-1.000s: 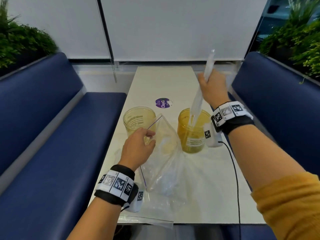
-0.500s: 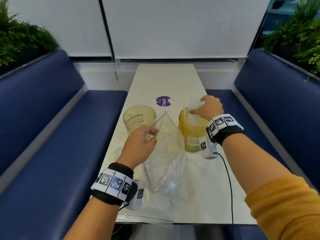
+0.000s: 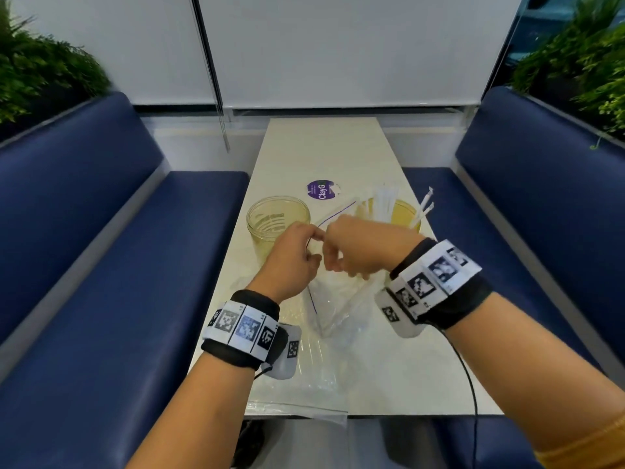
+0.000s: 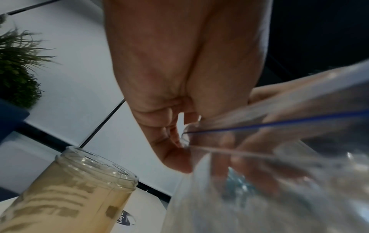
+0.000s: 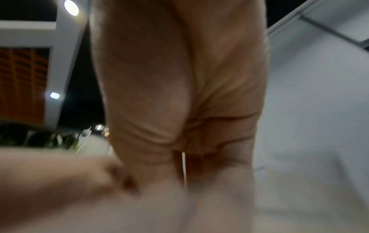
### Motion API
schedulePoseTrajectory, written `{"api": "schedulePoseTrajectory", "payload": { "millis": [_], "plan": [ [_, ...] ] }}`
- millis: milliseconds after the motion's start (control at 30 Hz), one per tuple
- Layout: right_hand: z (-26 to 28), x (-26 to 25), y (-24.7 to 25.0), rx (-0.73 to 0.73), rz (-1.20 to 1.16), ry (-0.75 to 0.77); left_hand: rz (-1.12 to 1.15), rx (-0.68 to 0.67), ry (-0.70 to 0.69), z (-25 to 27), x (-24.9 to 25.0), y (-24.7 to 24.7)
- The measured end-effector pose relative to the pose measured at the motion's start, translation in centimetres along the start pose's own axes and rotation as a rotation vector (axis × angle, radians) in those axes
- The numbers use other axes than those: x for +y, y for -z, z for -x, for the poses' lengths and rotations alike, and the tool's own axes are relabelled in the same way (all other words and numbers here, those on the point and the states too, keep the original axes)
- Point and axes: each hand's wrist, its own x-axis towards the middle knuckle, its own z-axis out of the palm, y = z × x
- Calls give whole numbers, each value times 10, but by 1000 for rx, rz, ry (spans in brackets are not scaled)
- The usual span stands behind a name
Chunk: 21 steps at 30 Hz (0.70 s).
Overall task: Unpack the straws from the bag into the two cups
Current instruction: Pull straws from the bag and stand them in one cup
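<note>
A clear zip bag [image 3: 338, 316] with a blue seal line stands open on the table between my hands. My left hand [image 3: 297, 255] pinches its rim near the blue line; in the left wrist view the fingertips [image 4: 171, 149] close on the bag [image 4: 279, 181]. My right hand [image 3: 355, 252] is at the bag's mouth with curled fingers, seen blurred through the plastic [image 4: 249, 157]; what it holds is unclear. Several white wrapped straws [image 3: 384, 206] stand in the amber right cup [image 3: 406, 214]. The pale left cup [image 3: 277, 218] [image 4: 69, 189] shows no straws.
The narrow white table [image 3: 321, 147] carries a purple sticker [image 3: 319, 191] behind the cups. Another flat plastic bag [image 3: 297, 404] lies at the near edge. A black cable [image 3: 470, 384] trails from my right wrist. Blue benches [image 3: 118, 265] flank both sides.
My right hand lowered a bunch of straws into the amber cup, let go, and swung left and back to the bag's mouth. My left hand kept its pinch on the bag rim.
</note>
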Motion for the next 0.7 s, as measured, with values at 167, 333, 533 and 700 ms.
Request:
{"api": "schedulePoseTrajectory", "payload": {
  "millis": [167,333,533,700],
  "plan": [
    [-16,-3,-41,-125,113,37,38,63,23,6,-6,2],
    [-25,3,-54,-200,76,78,89,120,35,11,-16,4],
    [-29,13,-60,-122,-20,57,178,173,92,16,-20,7],
    [-24,13,-50,175,-173,56,248,123,107,23,-15,7]
  ]
}}
